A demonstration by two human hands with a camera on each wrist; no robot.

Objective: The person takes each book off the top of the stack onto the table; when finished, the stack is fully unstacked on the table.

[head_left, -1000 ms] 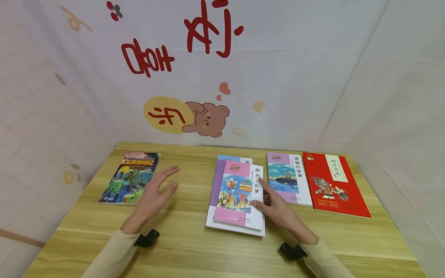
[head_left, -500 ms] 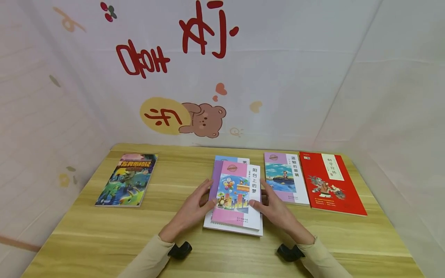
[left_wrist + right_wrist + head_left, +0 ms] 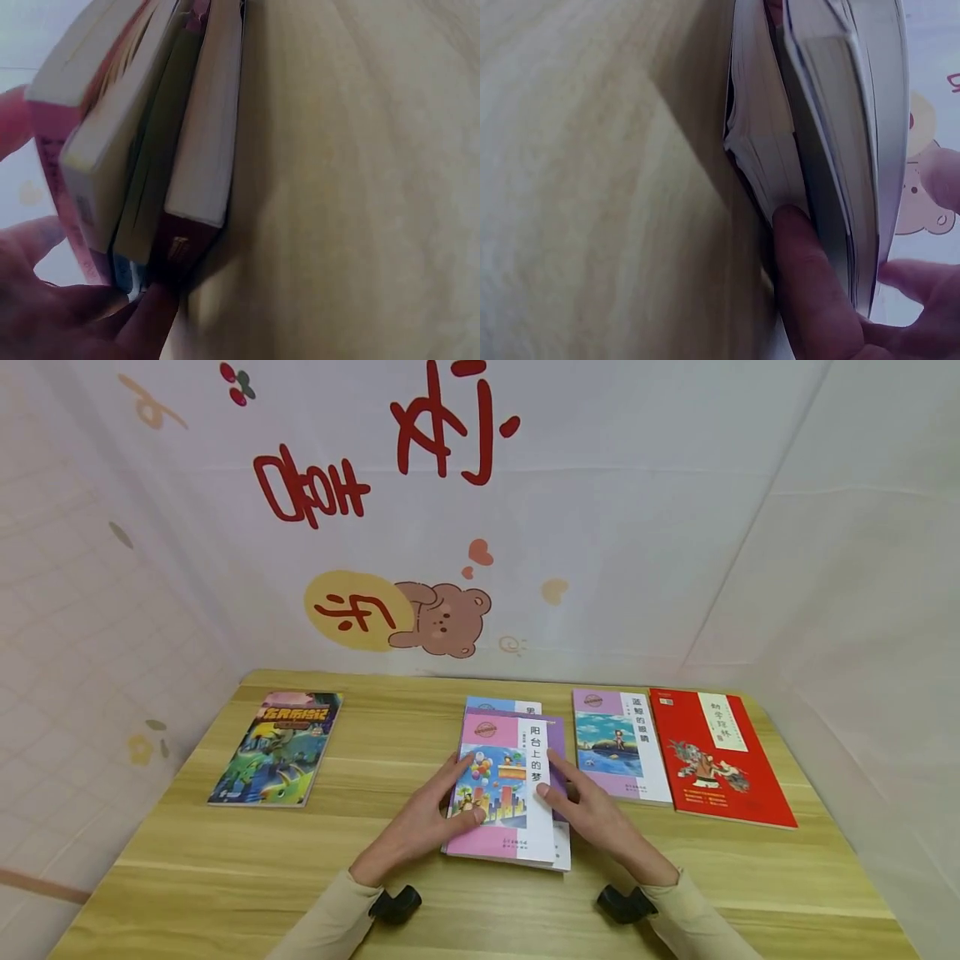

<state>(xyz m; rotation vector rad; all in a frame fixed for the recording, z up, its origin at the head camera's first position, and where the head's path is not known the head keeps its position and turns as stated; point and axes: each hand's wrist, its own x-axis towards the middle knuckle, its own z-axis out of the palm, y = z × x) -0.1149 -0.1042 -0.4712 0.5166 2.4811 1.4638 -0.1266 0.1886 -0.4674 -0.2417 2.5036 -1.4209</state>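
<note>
Both hands hold a small stack of books in the middle of the table. On top lies a thin pink-and-white paperback [image 3: 491,839] with balloons and buildings on its cover. A purple book [image 3: 557,735] shows beneath it at the right, and a blue-topped book [image 3: 504,704] sticks out at the back. My left hand [image 3: 420,822] has its thumb over the top cover and its fingers along the spines [image 3: 75,217]. At the opposite side, my right hand [image 3: 600,818] keeps its thumb by the top book's edge, with a finger [image 3: 806,262] against the lowest book's pages [image 3: 769,165].
A colourful dinosaur comic book [image 3: 277,752] lies at the back left. To the right of the stack are another pink-and-white book [image 3: 611,743] and a larger red book [image 3: 723,760]. A printed white cloth [image 3: 622,527] hangs behind the wooden table [image 3: 375,710].
My left hand has come over from the left to the stack's left side. The top book has shifted a little left, uncovering purple at its right. The right hand stays at its side.
</note>
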